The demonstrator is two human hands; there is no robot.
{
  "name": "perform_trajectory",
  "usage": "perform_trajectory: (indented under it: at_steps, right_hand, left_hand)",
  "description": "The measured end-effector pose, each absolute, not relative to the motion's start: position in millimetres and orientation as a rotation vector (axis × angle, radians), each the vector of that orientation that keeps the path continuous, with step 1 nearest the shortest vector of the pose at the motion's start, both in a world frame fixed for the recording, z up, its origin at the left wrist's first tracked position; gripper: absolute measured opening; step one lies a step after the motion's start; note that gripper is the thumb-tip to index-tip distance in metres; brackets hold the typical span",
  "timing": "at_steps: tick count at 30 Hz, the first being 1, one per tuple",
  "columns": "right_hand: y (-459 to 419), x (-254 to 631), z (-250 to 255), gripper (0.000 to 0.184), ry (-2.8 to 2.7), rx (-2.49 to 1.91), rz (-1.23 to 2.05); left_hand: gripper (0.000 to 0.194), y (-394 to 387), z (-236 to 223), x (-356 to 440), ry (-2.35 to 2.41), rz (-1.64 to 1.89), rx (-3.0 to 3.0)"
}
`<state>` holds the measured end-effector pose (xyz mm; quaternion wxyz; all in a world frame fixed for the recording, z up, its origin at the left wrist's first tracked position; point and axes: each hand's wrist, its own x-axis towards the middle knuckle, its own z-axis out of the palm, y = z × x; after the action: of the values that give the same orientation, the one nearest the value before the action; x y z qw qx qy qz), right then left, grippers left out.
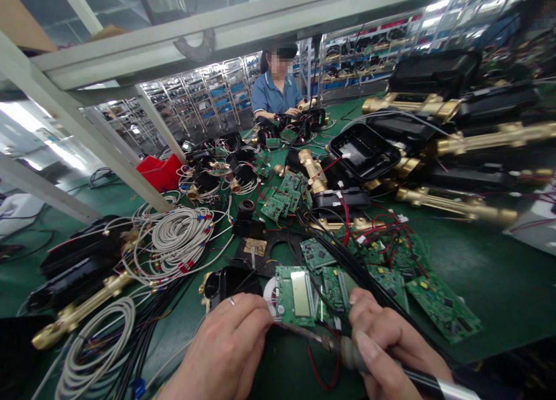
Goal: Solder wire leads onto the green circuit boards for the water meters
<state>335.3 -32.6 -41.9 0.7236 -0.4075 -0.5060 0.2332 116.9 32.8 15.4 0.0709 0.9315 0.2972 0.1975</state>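
My right hand (pixel 386 342) is wrapped round the handle of a soldering iron (pixel 343 351). The iron's metal tip points left, to the lower left edge of a green circuit board (pixel 295 296) with a grey display. At that same edge, the fingers of my left hand (pixel 230 336) are pressed together, a ring on one of them. What they pinch is hidden, though thin wires show close by. A white disc (pixel 270 293) sits partly under the board's left side. Beside the board lies a second green circuit board (pixel 335 287), partly behind my right fingers.
Coils of grey cable (pixel 180 235) and brass pipe fittings (pixel 84 307) lie to the left. Loose circuit boards (pixel 443 307), black cables and black housings with brass bodies (pixel 456 206) crowd the right. A red bin (pixel 160 171) stands behind; a co-worker (pixel 278 87) sits across the table.
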Motion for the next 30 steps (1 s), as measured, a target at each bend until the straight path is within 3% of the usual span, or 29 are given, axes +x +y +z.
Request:
perform_trajectory:
  at_steps: [30]
  right_hand:
    - [-35.9, 340.9, -40.1, 0.036, -0.998, -0.927, 0.522]
  left_hand:
    - [0.028, 32.9, 17.0, 117.2, 0.883, 0.566, 2.805]
